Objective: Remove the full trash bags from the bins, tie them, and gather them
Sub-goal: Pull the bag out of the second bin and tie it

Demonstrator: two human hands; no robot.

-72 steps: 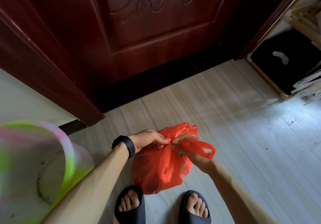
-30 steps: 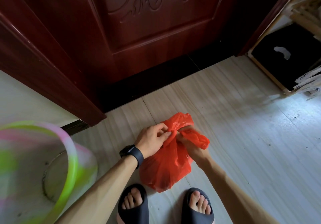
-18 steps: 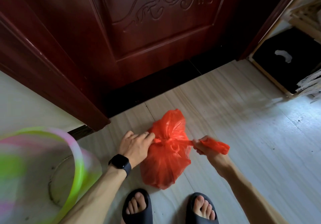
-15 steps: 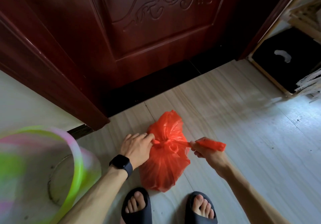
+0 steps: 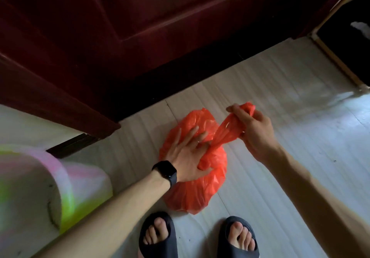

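A full red plastic trash bag lies on the pale floor just in front of my feet. My left hand, with a black watch on the wrist, lies flat on top of the bag with fingers spread, pressing it down beside the knot. My right hand grips one twisted handle of the bag and holds it stretched up and to the right, away from the knot. The other handle is hidden under my left hand.
A pink and green plastic bin stands at the left, close to my left arm. A dark red wooden door fills the far side. A black box with a wooden frame sits at the far right. My black sandals are at the bottom edge.
My left hand has let go of its handle and now lies flat on the bag. My right hand has lifted its handle up and to the right. The view has dropped closer.
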